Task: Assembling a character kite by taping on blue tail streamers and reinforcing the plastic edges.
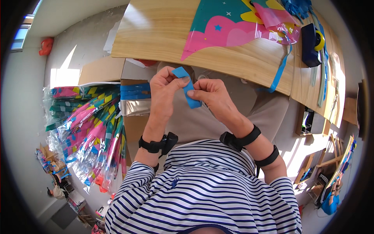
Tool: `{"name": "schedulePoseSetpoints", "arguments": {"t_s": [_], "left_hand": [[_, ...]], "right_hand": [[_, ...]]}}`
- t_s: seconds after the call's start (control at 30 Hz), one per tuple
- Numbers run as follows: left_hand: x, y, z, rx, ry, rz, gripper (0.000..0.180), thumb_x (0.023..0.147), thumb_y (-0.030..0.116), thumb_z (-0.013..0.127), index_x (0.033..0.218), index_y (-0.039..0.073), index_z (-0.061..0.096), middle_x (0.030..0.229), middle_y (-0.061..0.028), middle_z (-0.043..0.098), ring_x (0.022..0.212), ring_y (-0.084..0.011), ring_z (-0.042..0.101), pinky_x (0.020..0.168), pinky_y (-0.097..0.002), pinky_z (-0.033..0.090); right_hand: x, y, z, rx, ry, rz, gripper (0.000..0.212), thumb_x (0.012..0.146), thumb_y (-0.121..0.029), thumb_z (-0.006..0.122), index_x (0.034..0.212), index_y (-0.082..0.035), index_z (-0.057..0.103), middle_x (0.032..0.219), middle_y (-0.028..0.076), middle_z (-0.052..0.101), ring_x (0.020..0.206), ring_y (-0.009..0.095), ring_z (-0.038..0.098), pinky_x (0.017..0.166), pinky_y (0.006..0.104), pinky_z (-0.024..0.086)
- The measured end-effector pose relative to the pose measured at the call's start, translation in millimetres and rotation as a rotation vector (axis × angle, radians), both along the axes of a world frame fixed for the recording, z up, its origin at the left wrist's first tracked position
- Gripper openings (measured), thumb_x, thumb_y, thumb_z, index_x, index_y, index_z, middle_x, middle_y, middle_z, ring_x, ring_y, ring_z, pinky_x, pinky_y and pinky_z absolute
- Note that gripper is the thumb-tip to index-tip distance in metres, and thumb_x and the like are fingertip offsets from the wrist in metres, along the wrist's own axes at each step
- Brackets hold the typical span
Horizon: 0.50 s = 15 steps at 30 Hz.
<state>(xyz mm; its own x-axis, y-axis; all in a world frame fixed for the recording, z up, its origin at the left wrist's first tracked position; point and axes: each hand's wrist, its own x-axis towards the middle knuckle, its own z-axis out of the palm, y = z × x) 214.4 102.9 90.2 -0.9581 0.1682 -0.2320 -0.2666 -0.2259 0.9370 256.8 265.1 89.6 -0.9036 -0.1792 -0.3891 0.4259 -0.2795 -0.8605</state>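
Observation:
Between my hands, over my lap just off the table's near edge, is a short blue fabric strip (192, 97). My left hand (165, 84) pinches its upper part between thumb and fingers. Lower down, the thumb and fingers of my right hand (213, 95) pinch the same strip. Its top end sticks out past my left thumb, and its lower end hangs beneath my right thumb. On the table (156, 31) ahead lies a printed pink and green plastic sheet (218, 33), with a crumpled clear and pink part at its right end.
A dark blue tape dispenser (310, 46) with a yellow roll stands on the table at right. Nearby, a blue ribbon (281, 72) hangs over the edge. Several folded colourful plastic packs (85, 128) are heaped at left beside a cardboard box (102, 71) and blue strips (134, 92).

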Motion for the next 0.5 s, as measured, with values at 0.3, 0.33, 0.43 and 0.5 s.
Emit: {"name": "schedulePoseSetpoints", "arguments": {"t_s": [0.3, 0.33, 0.43, 0.5], "left_hand": [[-10.7, 1.6, -13.6, -0.010, 0.001, 0.080, 0.011, 0.082, -0.002, 0.071, 0.088, 0.001, 0.062, 0.080, -0.0023, 0.066, 0.073, -0.0077, 0.060, 0.071, -0.0232, 0.049], [-13.7, 2.0, -14.9, -0.017, 0.009, 0.099, 0.012, 0.081, -0.003, 0.071, 0.088, 0.001, 0.062, 0.080, -0.0023, 0.066, 0.073, -0.0077, 0.060, 0.071, -0.0232, 0.049], [-24.6, 4.7, -18.6, -0.054, 0.034, 0.078, 0.014, 0.081, -0.003, 0.071, 0.092, 0.000, 0.063, 0.082, -0.0024, 0.066, 0.074, -0.0077, 0.060, 0.071, -0.0229, 0.049], [-35.2, 8.3, -22.6, -0.153, 0.076, 0.067, 0.017, 0.082, -0.002, 0.072, 0.096, -0.001, 0.064, 0.086, -0.0040, 0.067, 0.077, -0.0094, 0.062, 0.072, -0.0243, 0.050]], "right_hand": [[1.5, 0.3, -10.7, -0.035, -0.054, 0.005, 0.011, 0.087, -0.010, 0.072, 0.087, 0.001, 0.069, 0.077, 0.000, 0.064, 0.070, 0.007, 0.056, 0.064, 0.0241, 0.044], [0.8, 0.5, -13.9, -0.032, -0.061, 0.011, 0.011, 0.087, -0.010, 0.072, 0.089, 0.001, 0.069, 0.078, 0.000, 0.064, 0.071, 0.006, 0.055, 0.065, 0.0235, 0.044], [-1.9, -2.1, -26.0, 0.014, -0.099, 0.003, 0.011, 0.087, -0.009, 0.072, 0.089, 0.001, 0.069, 0.079, 0.001, 0.065, 0.071, 0.007, 0.056, 0.064, 0.0236, 0.044], [-9.6, -6.1, -35.8, 0.002, -0.101, -0.062, 0.010, 0.087, -0.008, 0.072, 0.086, 0.001, 0.069, 0.076, 0.001, 0.065, 0.068, 0.007, 0.055, 0.062, 0.0237, 0.043]]}}
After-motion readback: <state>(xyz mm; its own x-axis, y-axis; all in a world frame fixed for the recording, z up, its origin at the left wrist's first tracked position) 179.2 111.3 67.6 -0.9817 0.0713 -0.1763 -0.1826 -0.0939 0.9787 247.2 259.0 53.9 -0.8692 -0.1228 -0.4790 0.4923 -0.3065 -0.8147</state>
